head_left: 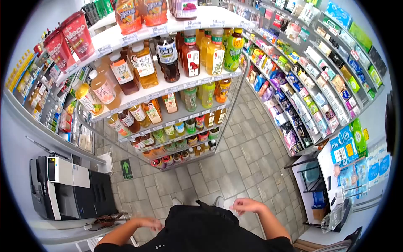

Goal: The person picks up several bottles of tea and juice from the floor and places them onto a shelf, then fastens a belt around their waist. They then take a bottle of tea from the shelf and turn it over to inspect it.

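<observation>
My left hand [150,223] hangs low beside the front of my black top, its fingers loosely stretched and holding nothing. On the other side, my right hand [247,206] is raised over the tiled floor, fingers loosely bent and apart, with nothing in it. Neither hand touches the shelf unit [184,86] ahead of me. Its shelves carry bottled drinks, among them a dark cola-like bottle [168,58], a red-brown tea bottle [191,54] and a green bottle with a yellow cap [234,49]. Orange pouches [128,16] stand on top.
A black-and-white printer [71,187] stands at left, near a green floor arrow sign [126,169]. Long shelves of packaged goods [308,80] curve along the right. A white counter [329,168] with blue packs [343,152] is at lower right. Grey floor tiles [247,155] run between.
</observation>
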`<state>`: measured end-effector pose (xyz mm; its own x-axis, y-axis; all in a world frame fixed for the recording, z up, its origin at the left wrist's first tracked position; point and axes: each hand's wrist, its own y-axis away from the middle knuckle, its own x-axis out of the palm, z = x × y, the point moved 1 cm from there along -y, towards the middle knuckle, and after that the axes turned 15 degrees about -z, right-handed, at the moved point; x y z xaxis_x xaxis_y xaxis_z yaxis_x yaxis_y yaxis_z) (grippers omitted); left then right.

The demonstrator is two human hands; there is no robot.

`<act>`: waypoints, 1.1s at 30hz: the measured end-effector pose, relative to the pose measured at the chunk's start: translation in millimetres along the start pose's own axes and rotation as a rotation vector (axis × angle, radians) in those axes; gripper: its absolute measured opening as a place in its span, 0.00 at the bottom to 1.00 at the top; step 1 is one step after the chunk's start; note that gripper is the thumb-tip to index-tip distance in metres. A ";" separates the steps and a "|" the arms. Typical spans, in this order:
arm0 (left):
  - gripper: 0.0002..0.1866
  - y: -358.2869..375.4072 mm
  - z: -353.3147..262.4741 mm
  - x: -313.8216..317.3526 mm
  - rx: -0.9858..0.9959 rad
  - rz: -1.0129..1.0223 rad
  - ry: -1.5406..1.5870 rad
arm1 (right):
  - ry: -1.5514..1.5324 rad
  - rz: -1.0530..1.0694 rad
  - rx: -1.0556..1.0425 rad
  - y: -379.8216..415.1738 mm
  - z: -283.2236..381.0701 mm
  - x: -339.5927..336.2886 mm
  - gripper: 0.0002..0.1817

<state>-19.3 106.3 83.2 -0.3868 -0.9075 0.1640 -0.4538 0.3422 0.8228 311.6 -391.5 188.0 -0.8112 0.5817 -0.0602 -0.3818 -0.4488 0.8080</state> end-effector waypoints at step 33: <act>0.32 68.7 -20.1 124.8 -0.134 0.036 0.398 | 0.914 0.155 -0.505 69.8 36.7 55.4 0.18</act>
<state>-82.6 11.6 171.2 -0.0480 -0.9279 0.3698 -0.3271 0.3645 0.8719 256.2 -365.7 262.5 -0.8120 -0.1445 -0.5655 -0.2148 -0.8269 0.5197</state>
